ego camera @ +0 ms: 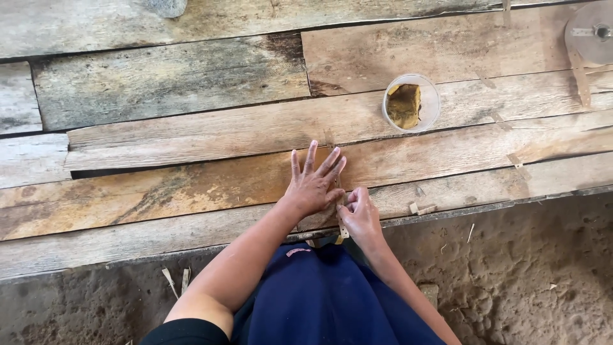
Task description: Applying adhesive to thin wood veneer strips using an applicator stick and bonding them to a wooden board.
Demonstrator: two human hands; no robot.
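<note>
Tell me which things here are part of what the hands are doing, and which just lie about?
In use:
left hand, flat on the plank
right hand, pinching a thin pale strip

Lying about:
clear cup with a brown lump
round disc
small scraps

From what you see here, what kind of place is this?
Probably a simple rural craft workspace, outdoors or open-sided. The work surface is weathered wooden planks above a bare dirt floor, with a plastic cup holding something brown and a thin strip under the hands.
</note>
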